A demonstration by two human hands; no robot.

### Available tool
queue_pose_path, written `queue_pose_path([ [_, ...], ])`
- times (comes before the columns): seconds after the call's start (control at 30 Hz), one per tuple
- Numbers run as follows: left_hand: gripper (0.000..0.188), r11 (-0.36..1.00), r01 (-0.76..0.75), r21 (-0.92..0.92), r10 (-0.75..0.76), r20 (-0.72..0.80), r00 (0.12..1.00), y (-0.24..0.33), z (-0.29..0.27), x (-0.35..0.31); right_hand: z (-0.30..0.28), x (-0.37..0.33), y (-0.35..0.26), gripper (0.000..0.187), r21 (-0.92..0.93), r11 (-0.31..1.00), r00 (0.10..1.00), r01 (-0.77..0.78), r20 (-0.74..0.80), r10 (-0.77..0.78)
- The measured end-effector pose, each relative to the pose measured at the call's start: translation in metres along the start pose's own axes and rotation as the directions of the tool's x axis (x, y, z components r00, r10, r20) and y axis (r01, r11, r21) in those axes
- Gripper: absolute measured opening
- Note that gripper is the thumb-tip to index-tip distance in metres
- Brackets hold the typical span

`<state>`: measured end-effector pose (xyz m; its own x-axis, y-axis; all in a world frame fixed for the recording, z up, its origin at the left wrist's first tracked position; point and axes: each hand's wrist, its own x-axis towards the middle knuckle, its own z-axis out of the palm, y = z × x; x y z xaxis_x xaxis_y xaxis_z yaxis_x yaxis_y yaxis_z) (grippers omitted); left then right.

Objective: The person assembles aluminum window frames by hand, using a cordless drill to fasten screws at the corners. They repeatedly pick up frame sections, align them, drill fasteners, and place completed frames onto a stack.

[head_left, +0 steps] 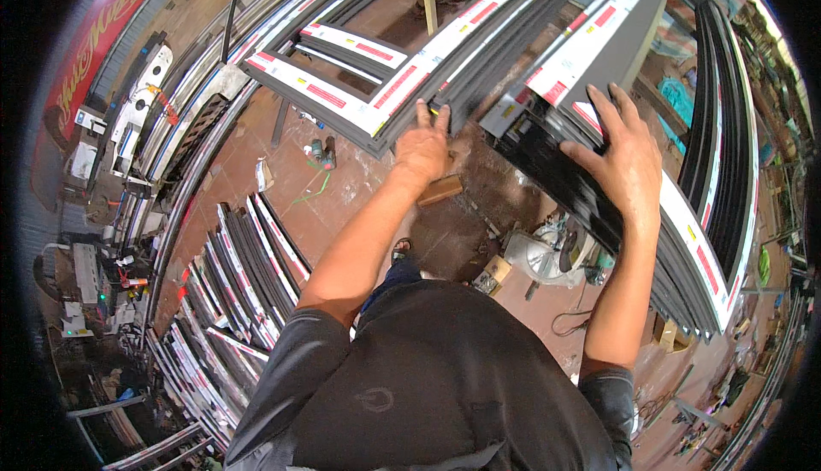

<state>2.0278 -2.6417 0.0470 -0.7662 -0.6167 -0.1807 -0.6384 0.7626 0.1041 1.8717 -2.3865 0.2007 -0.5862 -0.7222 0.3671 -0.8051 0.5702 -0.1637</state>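
My left hand [422, 148] reaches to the near corner of a stack of dark grey window or door frames [342, 110] faced with white-and-red film. Two of its fingers stretch out onto the frame's dark edge; the others are tucked out of sight. Over a second stack of dark frame profiles [547, 159], my right hand [623, 159] is spread, thumb and fingers apart. Its fingertips touch or hover just above the white film strip [603, 18]; I cannot tell which. The black end beneath that hand is slightly blurred. Neither hand is visibly wrapped round anything.
Cut profile lengths [252, 274] lie in rows on the floor at left. More dark frames [723, 129] lean at right. Below the hands are a miter-saw-like machine [552, 253], a wooden block [440, 190] and small bottles [323, 153]. Long profiles [192, 120] line the left side.
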Motion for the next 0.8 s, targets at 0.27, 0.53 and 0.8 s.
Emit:
queue_pose_path([
  [0.27,0.079,0.814,-0.411,-0.411,0.299,-0.311,0.902,-0.037,0.017,-0.029,-0.001,0.008,-0.009,0.080,0.110,0.994,0.997,-0.024,-0.070,0.031],
  [0.53,0.064,0.831,-0.304,-0.465,0.028,-0.511,0.859,-0.196,0.040,-0.072,0.021,0.011,0.016,0.058,0.223,0.943,0.962,-0.249,-0.057,0.267],
  [0.8,0.080,0.918,-0.294,-0.267,0.179,-0.383,0.906,-0.284,0.044,-0.037,0.021,0.020,0.008,0.055,0.196,0.920,0.939,-0.339,0.012,0.344],
])
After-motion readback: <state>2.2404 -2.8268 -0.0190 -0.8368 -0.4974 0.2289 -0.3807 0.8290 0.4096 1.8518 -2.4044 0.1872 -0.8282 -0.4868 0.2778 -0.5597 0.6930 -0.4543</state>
